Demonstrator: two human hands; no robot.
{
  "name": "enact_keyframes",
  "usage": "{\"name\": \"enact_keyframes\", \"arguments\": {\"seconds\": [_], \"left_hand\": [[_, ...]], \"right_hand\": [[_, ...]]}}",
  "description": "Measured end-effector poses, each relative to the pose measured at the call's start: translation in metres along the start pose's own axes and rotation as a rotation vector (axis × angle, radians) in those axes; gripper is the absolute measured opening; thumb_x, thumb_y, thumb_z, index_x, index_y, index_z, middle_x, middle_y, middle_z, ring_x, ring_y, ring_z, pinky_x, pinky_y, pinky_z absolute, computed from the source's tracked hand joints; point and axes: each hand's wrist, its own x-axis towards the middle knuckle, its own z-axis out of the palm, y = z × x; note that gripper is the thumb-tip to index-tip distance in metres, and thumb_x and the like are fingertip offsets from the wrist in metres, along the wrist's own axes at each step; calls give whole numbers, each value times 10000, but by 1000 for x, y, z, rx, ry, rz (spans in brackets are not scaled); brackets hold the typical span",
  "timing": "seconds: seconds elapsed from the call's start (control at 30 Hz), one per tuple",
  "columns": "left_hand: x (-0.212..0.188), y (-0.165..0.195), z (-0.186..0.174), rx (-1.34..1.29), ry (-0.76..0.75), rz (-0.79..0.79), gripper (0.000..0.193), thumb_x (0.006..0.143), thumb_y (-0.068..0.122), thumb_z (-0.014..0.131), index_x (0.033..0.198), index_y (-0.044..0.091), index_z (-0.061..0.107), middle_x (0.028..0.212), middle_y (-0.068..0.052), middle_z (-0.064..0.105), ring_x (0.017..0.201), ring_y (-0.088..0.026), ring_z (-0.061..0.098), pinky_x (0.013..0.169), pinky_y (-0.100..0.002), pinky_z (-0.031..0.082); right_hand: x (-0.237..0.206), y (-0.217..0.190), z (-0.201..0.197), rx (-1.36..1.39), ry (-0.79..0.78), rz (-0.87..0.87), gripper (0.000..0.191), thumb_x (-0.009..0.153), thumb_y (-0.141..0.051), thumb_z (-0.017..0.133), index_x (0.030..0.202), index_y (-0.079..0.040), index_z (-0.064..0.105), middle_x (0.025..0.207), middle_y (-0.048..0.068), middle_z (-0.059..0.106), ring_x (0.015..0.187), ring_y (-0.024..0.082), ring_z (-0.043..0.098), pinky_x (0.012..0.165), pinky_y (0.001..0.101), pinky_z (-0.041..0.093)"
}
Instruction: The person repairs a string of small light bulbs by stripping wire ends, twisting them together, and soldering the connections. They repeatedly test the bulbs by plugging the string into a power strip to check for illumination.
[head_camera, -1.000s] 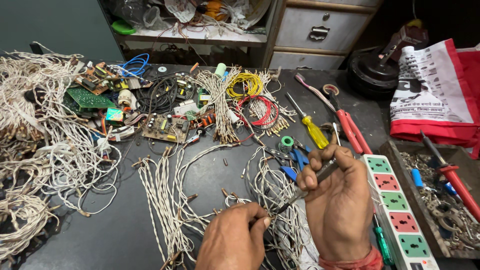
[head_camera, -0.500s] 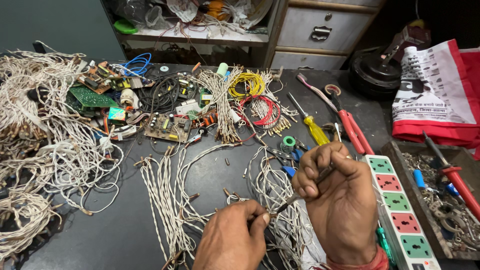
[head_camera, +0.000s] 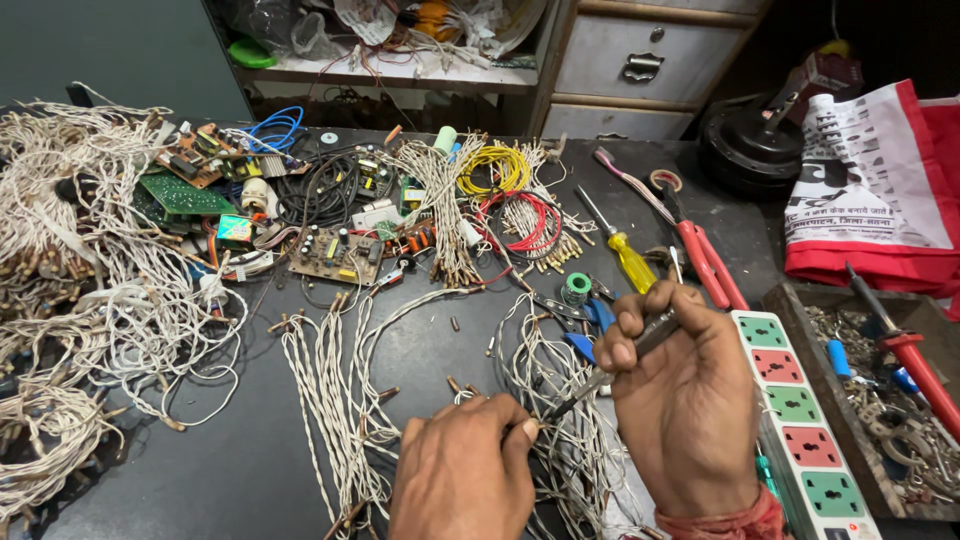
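**Item: slim metal hand tool and white twisted wire, lower centre of frame**

The right hand (head_camera: 690, 400) is clenched around a thin grey metal tool (head_camera: 610, 370) (soldering iron or tweezers, cannot tell which), shaft slanting down-left from thumb and forefinger. Its tip meets the left hand (head_camera: 465, 470), whose thumb and fingertips pinch the end of a white twisted wire (head_camera: 545, 425). The wire is thin, paired, pale cream, with a bare stub end; it belongs to the loose bundle of white wire lengths (head_camera: 340, 400) fanned over the black tabletop (head_camera: 250, 470), bottom centre.

Surroundings: white power strip with red and green sockets (head_camera: 800, 430), lower right, just beside the right wrist; yellow-handled screwdriver (head_camera: 630, 258) and red-handled pliers (head_camera: 705, 262), centre right; coil of yellow wire (head_camera: 495, 170) and coil of red wire (head_camera: 525, 222), upper centre; green circuit board (head_camera: 185, 195), upper left; large heap of white wire (head_camera: 80, 290), left edge.

Change from the earlier frames: both hands sit slightly lower and further right in the frame, the right fist more closed over the tool; pinch and tool contact are unchanged.
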Motion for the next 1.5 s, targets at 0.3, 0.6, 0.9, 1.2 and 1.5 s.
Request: {"name": "enact_keyframes", "arguments": {"seconds": [0.3,0.6,0.9,1.2,1.5], "left_hand": [[1,-3,0,41,60,82,168,872,299,698,988,207,779,971,-40,703,985,-228,645,900,-425,401],[7,-4,0,-242,-21,-163,175,879,365,756,1016,281,826,933,-4,808,896,-154,789,869,-339,575],[6,4,-8,-299,-10,-205,226,840,382,769,999,227,812,867,-43,793,885,-171,784,858,-343,581],[2,3,-9,-267,-28,-198,210,850,366,762,996,222,808,882,-54,797,890,-186,782,878,-343,569],[4,-6,3,-253,65,41,126,883,311,768,952,233,840,925,-27,827,899,-186,802,903,-367,554]], "right_hand": [[4,-4,-7,74,-17,0,221,1066,-253,453,981,-68,537,853,74,508,768,184,471,780,358,401],[-8,-17,11,57,-54,-96,221,1033,-251,453,920,-66,494,802,79,447,730,186,414,734,361,358],[-23,-24,17,14,-297,-95,236,974,-246,485,854,-42,478,749,102,441,702,197,401,710,374,348],[-25,-20,16,12,-180,-100,223,984,-242,470,874,-48,458,771,102,439,704,197,396,698,365,344],[-15,-16,23,-2,-24,-123,200,1018,-243,435,909,-77,454,822,80,441,741,188,410,750,362,361]]}}
